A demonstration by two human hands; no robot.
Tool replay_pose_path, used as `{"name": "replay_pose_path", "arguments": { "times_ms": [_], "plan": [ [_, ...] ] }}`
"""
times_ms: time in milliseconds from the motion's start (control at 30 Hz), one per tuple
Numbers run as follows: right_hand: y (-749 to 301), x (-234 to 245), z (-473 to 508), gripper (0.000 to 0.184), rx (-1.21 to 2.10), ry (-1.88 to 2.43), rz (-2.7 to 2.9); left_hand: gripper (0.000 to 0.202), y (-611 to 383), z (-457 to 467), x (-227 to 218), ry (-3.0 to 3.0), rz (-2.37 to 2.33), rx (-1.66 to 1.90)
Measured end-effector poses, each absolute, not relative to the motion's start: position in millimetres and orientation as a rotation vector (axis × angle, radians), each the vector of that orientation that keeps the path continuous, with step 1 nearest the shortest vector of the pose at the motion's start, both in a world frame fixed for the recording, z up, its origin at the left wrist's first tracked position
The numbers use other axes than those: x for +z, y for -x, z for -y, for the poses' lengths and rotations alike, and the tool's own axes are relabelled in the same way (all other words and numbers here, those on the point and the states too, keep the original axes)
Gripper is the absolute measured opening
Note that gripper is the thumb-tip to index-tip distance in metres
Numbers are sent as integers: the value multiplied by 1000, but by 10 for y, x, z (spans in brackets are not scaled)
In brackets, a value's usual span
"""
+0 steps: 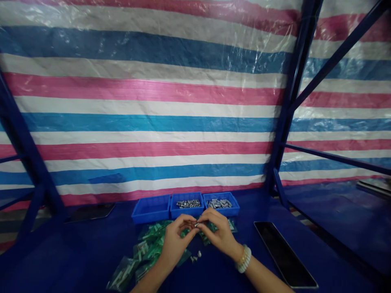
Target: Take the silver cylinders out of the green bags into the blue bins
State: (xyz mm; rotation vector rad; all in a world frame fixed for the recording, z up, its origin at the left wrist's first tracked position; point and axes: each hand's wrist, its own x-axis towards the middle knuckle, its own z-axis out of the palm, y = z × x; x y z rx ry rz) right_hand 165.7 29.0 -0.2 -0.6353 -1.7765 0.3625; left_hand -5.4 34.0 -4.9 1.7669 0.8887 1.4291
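My left hand and my right hand meet in front of the blue bins, fingertips pinched together. Between them is a small silvery metal piece, too small to make out its exact kind. Both hands are closed on it. A pale beaded bracelet circles my right wrist. Below the hands lie a few loose metal pieces on the blue table. Small clear bags with green and whitish contents are heaped beside and partly under my left hand; more of them are half hidden behind my right hand.
Three blue bins stand in a row: the left bin shows a bare floor, the middle has small shiny metal parts, the right has grey metal pieces. A black tablet-like slab lies right, a dark phone left. Blue posts frame the table.
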Motion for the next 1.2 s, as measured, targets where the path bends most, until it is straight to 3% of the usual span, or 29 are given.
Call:
{"name": "replay_pose_path", "arguments": {
  "times_ms": [267, 533, 633, 733, 933, 1033, 1200],
  "plan": [
    [-1613, -58, -334, 20, 615, 636, 1844, 8, 64, -283, 14, -2139, -951, 1555],
    [-1687, -144, -482, 15, 552, 752, 1711, 16, 73, -830, 309, -2447, -1168, 1515],
    [-1715, -144, -499, 15, 552, 772, 1696, 33, 53, -987, 423, -2477, -1291, 1453],
    [-1728, -133, -494, 16, 543, 788, 1664, 33, 84, -880, 424, -2506, -1259, 1283],
    [-1722, -121, -463, 15, 491, 786, 1642, 13, 174, -440, 218, -2610, -958, 474],
    [-1722, -109, -455, 16, 472, 782, 1640, 16, 137, -347, 104, -2682, -971, 392],
    [-1731, -106, -468, 16, 454, 777, 1627, 4, 70, -332, -14, -2679, -1002, 414]
  ]
}}
